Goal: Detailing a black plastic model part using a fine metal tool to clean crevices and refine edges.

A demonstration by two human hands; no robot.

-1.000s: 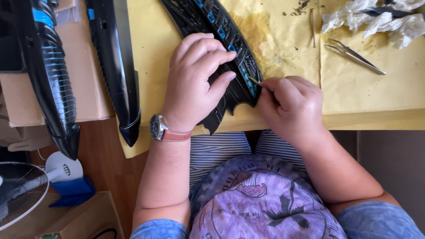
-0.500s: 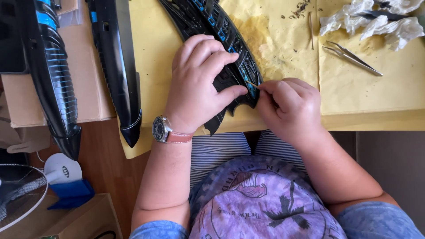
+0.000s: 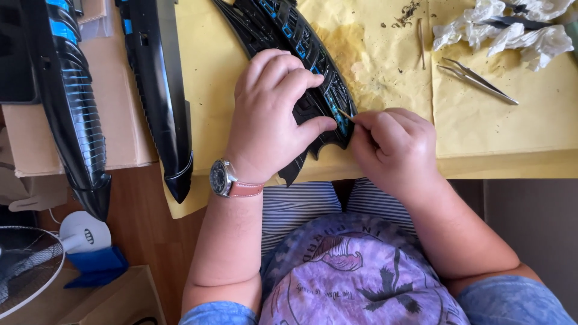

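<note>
- Worktop (image 3: 530,162) covered by yellow paper sheet (image 3: 391,54), stained brownish near the middle, dark crumbs scattered toward the top edge.
- Long black plastic hull-shaped part with blue ribbed inserts (image 3: 72,114) lies at far left on brown cardboard sheet (image 3: 129,141), pointed tip toward the person.
- Second long black glossy plastic part (image 3: 159,102) just beside it, overlapping the left edge of the yellow paper, tip pointing down.
- Black bat-wing-shaped plastic panel with blue inlays (image 3: 283,27) lies diagonally on the yellow paper, centre of view, its scalloped lower end under both hands.
- Left hand (image 3: 274,117) lies flat on the panel, fingers curled over it, thumb stretched right along the lower edge; pressing it down, not closed round it. Silver wristwatch with brown leather strap (image 3: 227,179) on that wrist.
- Right hand (image 3: 394,144) closed in a pinch on a thin pale wooden stick (image 3: 345,114); stick tip touches a blue inlay at the panel's right edge, just beside the left thumb.
- Crumpled white tissue pile (image 3: 518,30) top right, on the paper.
- Metal tweezers (image 3: 478,80) below the tissue, well apart from the hands.
- White fan with wire guard (image 3: 30,265) bottom left, off the worktop.
</note>
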